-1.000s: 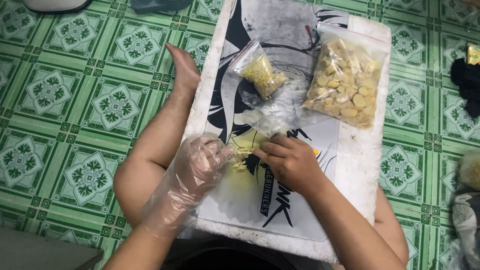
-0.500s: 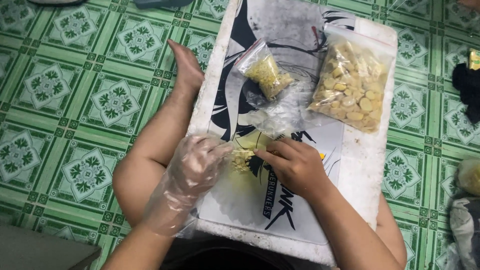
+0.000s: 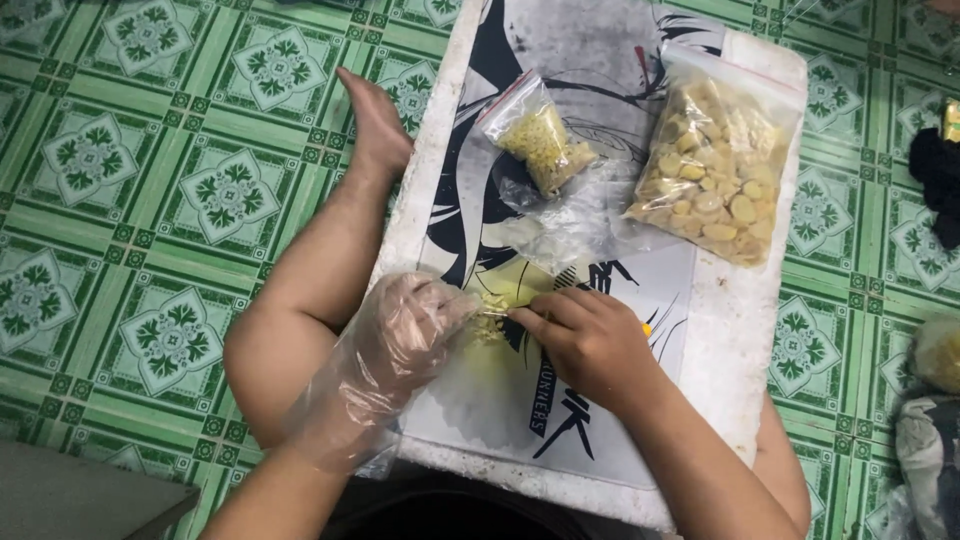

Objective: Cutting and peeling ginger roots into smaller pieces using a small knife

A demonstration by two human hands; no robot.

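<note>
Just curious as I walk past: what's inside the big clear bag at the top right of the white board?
The big clear bag holds pale yellow peeled pieces, possibly garlic cloves, piled together. Pieces underneath the pile are covered. A smaller bag beside it holds finer yellow bits.

We note a floor of glossy green ceramic tiles with white leaf-and-diamond motifs. Light is even and diffuse. A grey flat-topped surface enters at lower left; a black crumpled cloth lies at right.
</note>
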